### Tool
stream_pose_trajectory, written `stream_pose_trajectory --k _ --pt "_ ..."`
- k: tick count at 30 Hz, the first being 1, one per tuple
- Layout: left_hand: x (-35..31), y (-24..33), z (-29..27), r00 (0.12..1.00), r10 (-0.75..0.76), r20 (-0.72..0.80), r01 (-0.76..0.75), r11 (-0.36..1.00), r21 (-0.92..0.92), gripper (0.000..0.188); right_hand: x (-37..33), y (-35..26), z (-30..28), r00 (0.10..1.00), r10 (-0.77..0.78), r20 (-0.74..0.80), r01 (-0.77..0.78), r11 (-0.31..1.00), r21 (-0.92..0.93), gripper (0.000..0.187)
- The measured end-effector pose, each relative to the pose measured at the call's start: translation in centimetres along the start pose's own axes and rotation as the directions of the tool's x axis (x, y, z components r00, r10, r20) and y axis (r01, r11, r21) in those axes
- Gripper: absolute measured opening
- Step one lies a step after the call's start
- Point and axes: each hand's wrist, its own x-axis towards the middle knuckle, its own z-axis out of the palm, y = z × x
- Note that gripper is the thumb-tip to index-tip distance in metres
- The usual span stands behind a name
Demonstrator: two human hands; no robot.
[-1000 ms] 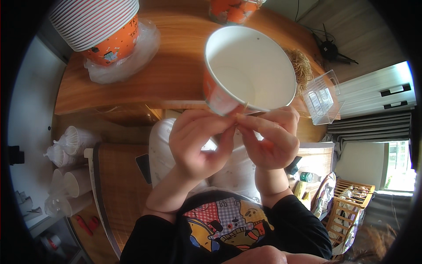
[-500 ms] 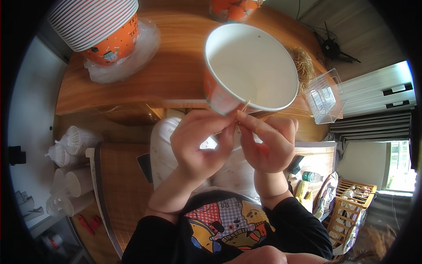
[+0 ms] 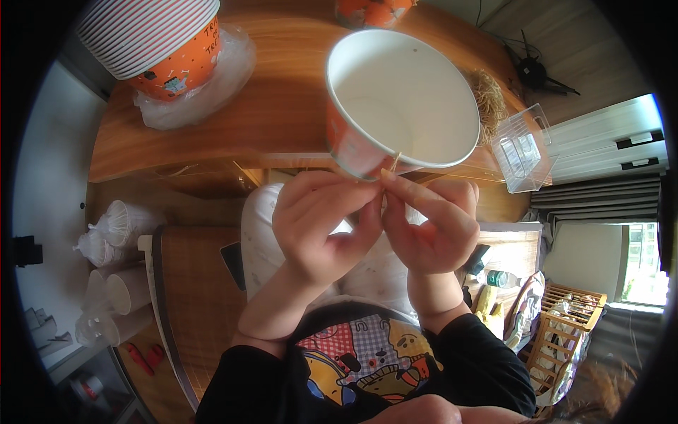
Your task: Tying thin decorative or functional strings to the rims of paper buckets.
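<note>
An orange-and-white paper bucket (image 3: pixel 406 99) stands tilted at the table's near edge, its white inside facing up at me. A small dark hole shows near its far rim. Thin tan twine (image 3: pixel 397 162) comes over the near rim and runs down to my fingers. My left hand (image 3: pixel 321 222) pinches the twine just below the rim, thumb against fingertips. Close against it, my right hand (image 3: pixel 434 226) has thumb and forefinger pinched on the same twine. Its lower end is hidden between the fingers. A loose bundle of tan twine (image 3: pixel 489 102) lies right of the bucket.
Nested orange buckets (image 3: pixel 180 63) rest on clear plastic wrap at the table's left. Another orange bucket (image 3: pixel 373 13) stands at the back. On the right are a clear plastic tray (image 3: pixel 522 152) and a black stand (image 3: pixel 533 74). Bagged white tubs (image 3: pixel 123 233) sit at far left.
The bucket and both hands have shifted very slightly in the view. Both hands keep pinching the twine under the near rim, with the right fingertips a little closer together.
</note>
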Motion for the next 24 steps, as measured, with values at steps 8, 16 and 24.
stream_pose_trajectory --k 8,16,24 --pt "0.1 -0.3 0.2 0.999 -0.048 0.001 0.048 0.999 -0.018 0.019 -1.4 1.2 1.8 0.984 0.102 -0.145 -0.059 0.961 0.271 0.035" --pt "0.2 -0.1 0.6 0.999 -0.029 0.023 0.03 0.999 -0.021 0.016 -2.1 1.1 2.3 0.966 0.214 -0.148 -0.099 0.828 0.552 0.042" --pt "-0.3 -0.2 0.8 0.98 -0.179 0.084 0.187 0.977 -0.106 0.015 -3.2 1.1 2.3 0.825 0.557 0.096 -0.283 0.261 0.923 0.026"
